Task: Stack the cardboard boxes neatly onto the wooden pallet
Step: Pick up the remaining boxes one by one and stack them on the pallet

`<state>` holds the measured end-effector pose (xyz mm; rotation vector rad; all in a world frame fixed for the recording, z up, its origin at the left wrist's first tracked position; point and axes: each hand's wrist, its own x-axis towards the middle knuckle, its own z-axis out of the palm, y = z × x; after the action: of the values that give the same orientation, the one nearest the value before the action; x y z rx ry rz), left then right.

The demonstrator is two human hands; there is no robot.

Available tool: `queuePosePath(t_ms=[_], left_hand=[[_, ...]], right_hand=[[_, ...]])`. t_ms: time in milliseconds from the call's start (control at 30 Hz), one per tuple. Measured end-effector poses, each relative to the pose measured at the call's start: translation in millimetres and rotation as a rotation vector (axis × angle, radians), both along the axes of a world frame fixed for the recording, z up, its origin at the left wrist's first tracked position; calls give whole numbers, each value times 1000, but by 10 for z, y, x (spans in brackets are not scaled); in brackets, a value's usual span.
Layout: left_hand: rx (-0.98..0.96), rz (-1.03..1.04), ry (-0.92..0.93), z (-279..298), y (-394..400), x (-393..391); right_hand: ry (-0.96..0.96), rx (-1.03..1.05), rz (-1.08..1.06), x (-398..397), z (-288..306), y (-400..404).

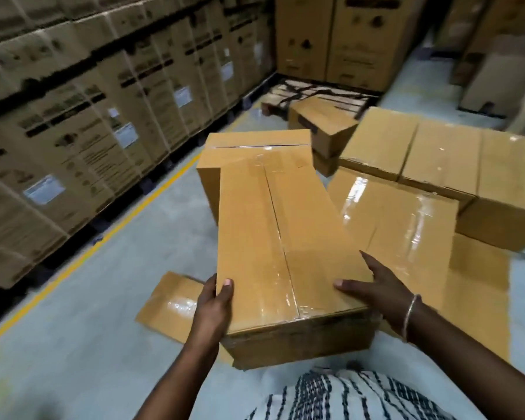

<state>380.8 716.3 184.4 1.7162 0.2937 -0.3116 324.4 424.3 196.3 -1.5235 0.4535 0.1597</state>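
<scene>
- the left hand gripped the near left edge of a long cardboard box, thumb curled over onto the taped top, the other fingers hidden down the side.
- the right hand gripped the near right corner of the same box, thumb laid on the top face and fingers spread along the right edge; a metal bangle sat on that wrist.
- the held box ran lengthwise away from the grip, its near end close to the person's striped shirt; whether it was lifted or resting could not be told.
- beyond its far end, another taped box lay crosswise, touching or just behind it.
- to the right of the grip lay more boxes, some stacked on others, with glossy tape on top.
- below and left of the grip, a flat piece of cardboard lay on the grey floor.
- well beyond the grip, past a small tilted box, the wooden pallet lay on the floor, its slats bare in front and tall printed cartons standing behind.
- far to the left of the grip, past a yellow floor line, a wall of stacked cartons stood.
</scene>
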Motion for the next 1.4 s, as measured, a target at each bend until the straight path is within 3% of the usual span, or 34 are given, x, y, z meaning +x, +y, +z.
queuePosePath(t_ms=[433,800,1067,1400], left_hand=[[-51,-518,-3,305,-2112,-348],[-77,-698,98,329,-4361,-1434],[-15,-799,219,23,-5151,-1349],[37,-825,361,-815,-5959,-526]], right_hand=[[-34,39,-472,-1693,65,-1492],[35,42,-663,-3119,12,-3295],[84,75,-717,-3212,-208,-3970],[252,52,-719,-2468,-615,-4718]])
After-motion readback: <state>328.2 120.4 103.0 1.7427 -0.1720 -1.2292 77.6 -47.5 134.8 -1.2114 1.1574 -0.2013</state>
